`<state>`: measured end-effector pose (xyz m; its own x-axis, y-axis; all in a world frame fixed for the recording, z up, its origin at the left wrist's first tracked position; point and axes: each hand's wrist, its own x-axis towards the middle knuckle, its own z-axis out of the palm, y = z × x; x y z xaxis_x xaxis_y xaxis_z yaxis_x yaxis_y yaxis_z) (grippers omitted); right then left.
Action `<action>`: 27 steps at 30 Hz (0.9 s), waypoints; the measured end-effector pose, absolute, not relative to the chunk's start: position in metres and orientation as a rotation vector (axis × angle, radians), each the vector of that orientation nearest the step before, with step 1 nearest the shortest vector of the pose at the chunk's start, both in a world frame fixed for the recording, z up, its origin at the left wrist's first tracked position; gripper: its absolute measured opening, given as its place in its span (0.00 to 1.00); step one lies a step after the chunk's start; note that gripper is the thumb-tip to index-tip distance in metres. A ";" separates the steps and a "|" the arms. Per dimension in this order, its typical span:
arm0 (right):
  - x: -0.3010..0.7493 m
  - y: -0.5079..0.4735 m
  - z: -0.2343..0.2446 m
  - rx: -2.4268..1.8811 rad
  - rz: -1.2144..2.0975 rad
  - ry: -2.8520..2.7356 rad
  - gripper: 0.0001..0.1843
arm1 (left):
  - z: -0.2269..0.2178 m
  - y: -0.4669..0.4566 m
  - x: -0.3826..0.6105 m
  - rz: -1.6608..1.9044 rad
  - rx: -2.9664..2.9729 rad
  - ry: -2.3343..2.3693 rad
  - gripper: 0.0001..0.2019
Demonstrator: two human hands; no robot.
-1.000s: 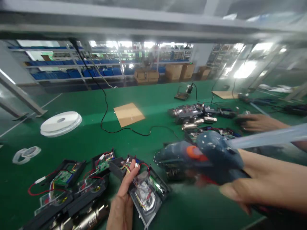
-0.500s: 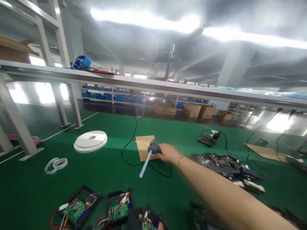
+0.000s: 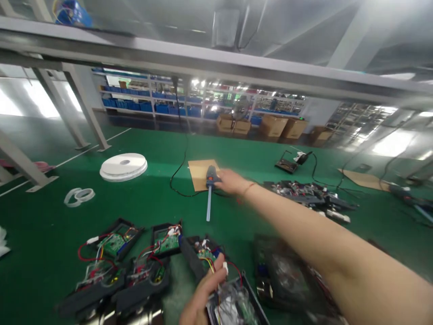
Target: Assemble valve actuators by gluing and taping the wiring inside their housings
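My right hand, arm stretched forward, is closed on the handle of a dark hot glue gun. A pale glue stick sticks out of its rear towards me. The gun is over a cardboard sheet; whether it touches the sheet I cannot tell. At the bottom, my left hand grips an opened black device housing with a green circuit board and thin wires. A second open casing with wires lies against that hand. Part of the left hand is out of frame.
Open housings with circuit boards lie front left. A white reel and tape rolls are behind them. To the right are a pile of black parts and a small stand. A metal beam crosses above.
The view has tipped downward, and my left hand with the housing has come into sight. The glue gun has turned, its stick now pointing nearly straight towards me.
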<state>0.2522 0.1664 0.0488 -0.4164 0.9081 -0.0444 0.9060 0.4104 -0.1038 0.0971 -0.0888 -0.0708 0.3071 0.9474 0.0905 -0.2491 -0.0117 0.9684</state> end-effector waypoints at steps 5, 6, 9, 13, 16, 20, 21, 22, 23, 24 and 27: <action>0.263 0.031 0.094 -1.414 0.292 -2.628 0.19 | -0.072 -0.097 0.093 1.150 1.114 0.638 0.26; 0.267 -0.002 0.094 -1.309 0.388 -2.585 0.18 | -0.072 -0.100 0.093 1.177 1.096 0.619 0.27; 0.280 -0.081 0.069 -1.164 0.590 -2.468 0.23 | -0.072 -0.107 0.094 1.226 1.061 0.608 0.29; 0.288 -0.114 0.017 -1.175 0.602 -2.299 0.22 | -0.068 -0.107 0.093 1.183 1.087 0.633 0.26; 0.287 -0.110 0.003 -1.110 0.629 -2.260 0.20 | -0.064 -0.105 0.092 1.178 1.123 0.683 0.25; 0.287 -0.104 0.006 -1.029 0.708 -2.263 0.17 | -0.059 -0.104 0.091 1.166 1.244 0.793 0.24; 0.287 -0.104 0.007 -1.009 0.713 -2.270 0.17 | -0.058 -0.104 0.091 1.160 1.286 0.832 0.23; 0.288 -0.103 0.008 -0.996 0.712 -2.278 0.17 | -0.057 -0.103 0.092 1.156 1.322 0.872 0.22; 0.289 -0.103 0.008 -0.984 0.700 -2.285 0.17 | -0.057 -0.103 0.092 1.156 1.347 0.908 0.21; 0.289 -0.102 0.009 -0.974 0.682 -2.291 0.17 | -0.057 -0.102 0.093 1.161 1.360 0.938 0.20; 0.290 -0.101 0.010 -0.970 0.635 -2.319 0.17 | -0.057 -0.098 0.094 1.198 1.399 0.980 0.18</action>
<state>0.2900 -0.1015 0.0101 -0.5938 0.7478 0.2969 0.4922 0.6295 -0.6013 0.0937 -0.0977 -0.0569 0.1784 0.9699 0.1658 -0.0296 -0.1632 0.9862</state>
